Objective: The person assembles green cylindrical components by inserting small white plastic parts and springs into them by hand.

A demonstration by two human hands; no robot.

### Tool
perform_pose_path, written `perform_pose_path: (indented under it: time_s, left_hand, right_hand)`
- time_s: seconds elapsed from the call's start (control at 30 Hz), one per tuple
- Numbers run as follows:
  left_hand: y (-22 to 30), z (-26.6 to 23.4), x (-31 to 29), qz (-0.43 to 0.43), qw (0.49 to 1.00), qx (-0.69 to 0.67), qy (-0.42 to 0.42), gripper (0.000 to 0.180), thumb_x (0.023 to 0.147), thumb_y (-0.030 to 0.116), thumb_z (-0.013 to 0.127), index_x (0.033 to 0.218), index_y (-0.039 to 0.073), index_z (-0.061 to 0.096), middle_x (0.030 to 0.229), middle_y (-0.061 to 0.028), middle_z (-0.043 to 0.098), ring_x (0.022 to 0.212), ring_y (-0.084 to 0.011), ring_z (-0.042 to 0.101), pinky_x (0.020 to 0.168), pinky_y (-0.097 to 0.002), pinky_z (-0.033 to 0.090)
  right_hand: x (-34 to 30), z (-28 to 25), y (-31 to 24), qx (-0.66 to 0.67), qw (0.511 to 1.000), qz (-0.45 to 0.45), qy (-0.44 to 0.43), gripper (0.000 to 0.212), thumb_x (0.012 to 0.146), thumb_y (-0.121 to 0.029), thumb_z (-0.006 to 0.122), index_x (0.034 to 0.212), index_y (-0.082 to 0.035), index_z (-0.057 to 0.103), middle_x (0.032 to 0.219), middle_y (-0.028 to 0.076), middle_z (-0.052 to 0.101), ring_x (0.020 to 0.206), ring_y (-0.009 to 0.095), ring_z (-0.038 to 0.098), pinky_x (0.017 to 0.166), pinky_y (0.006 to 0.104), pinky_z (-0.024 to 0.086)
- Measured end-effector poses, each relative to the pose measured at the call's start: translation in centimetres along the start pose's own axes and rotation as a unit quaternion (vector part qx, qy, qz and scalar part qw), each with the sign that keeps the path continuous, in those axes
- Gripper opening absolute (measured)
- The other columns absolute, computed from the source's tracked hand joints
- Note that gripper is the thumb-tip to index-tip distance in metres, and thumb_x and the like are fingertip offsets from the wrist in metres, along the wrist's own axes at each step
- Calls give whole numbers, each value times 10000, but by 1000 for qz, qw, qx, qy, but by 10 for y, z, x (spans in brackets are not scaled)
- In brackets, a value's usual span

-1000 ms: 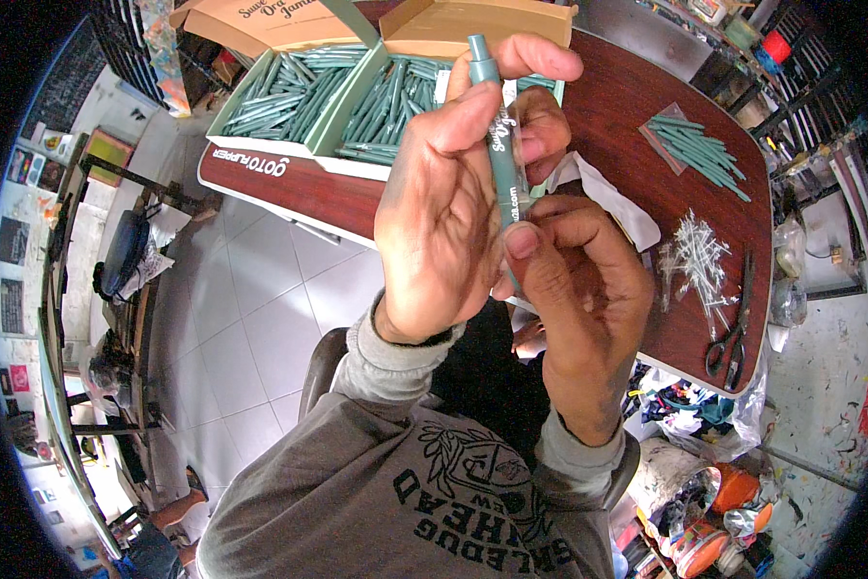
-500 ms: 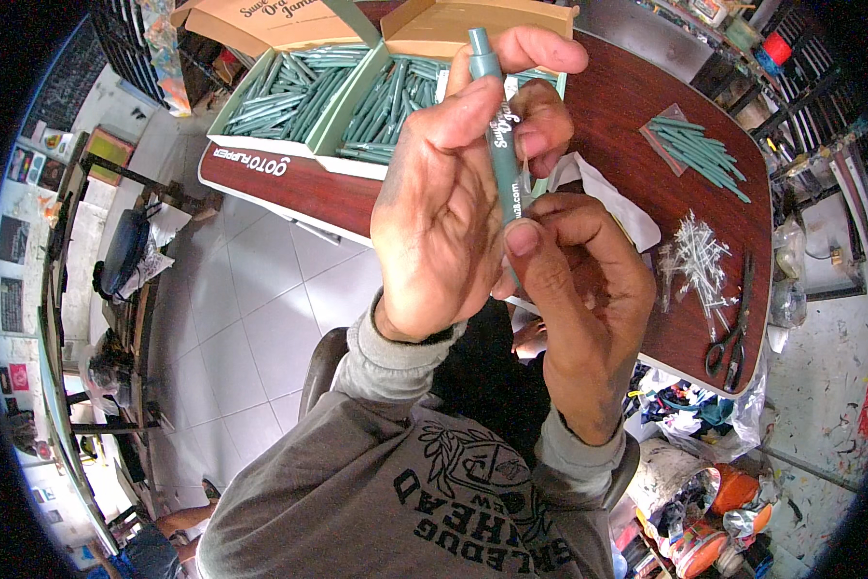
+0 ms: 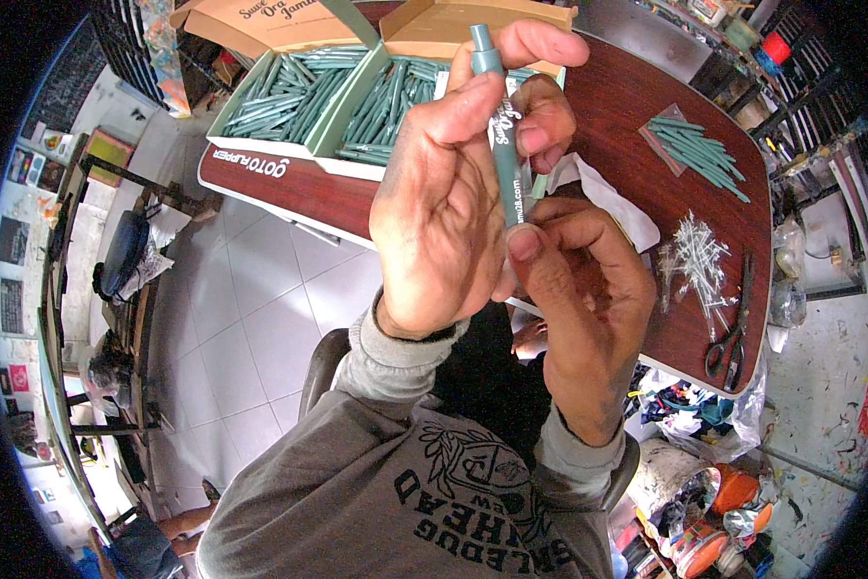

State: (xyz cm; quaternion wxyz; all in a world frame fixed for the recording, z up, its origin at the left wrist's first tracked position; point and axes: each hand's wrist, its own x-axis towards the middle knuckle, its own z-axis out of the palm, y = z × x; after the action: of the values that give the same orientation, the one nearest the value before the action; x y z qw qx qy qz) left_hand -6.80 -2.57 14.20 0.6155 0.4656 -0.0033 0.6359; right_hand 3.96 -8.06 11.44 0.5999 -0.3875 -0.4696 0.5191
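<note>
A teal click pen (image 3: pixel 507 159) with white print is held upright, its push button at the top. My left hand (image 3: pixel 439 207) grips its upper part between thumb and curled fingers. Closed on the pen's lower end, my right hand (image 3: pixel 588 280) pinches it between thumb and forefinger; the tip is hidden there. A clear, thin strip shows beside the barrel, too small to make out. Behind my hands two open cardboard boxes hold heaps of similar teal pens (image 3: pixel 294 92), the left box (image 3: pixel 260 145) in fuller view.
On the dark red table (image 3: pixel 636 87) lie a clear bag (image 3: pixel 665 159) with teal pens, a pile of thin clear-white sticks (image 3: pixel 699 261), black scissors (image 3: pixel 733 338) and a crumpled white sheet (image 3: pixel 612 207). Below the table's right edge stand cluttered containers (image 3: pixel 680 482). Another person's leg (image 3: pixel 178 526) shows lower left.
The right thumb has shifted slightly at the pen's lower end, and the barrel has turned a little, showing more of its print. Both hands stay on the pen.
</note>
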Motion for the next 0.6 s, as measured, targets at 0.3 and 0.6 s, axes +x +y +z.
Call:
perform_pose_path:
  time_s: [0.3, 0.6]
  left_hand:
    - [-5, -4, 3, -4, 999, 38, 0, 470, 965, 331, 342, 1276, -2, 455, 862, -1, 401, 807, -83, 340, 733, -213, 299]
    - [15, 24, 11, -183, 959, 180, 117, 611, 966, 469, 438, 1413, 53, 407, 1025, -25, 468, 804, -87, 412, 719, -224, 373]
  right_hand:
    - [1, 2, 5, 73, 997, -16, 23, 124, 884, 11, 684, 853, 2, 564, 839, 59, 618, 723, 83, 545, 627, 232, 448]
    - [3, -1, 3, -3, 990, -107, 89, 137, 828, -3, 736, 819, -3, 599, 853, 104, 677, 703, 114, 585, 599, 252, 465]
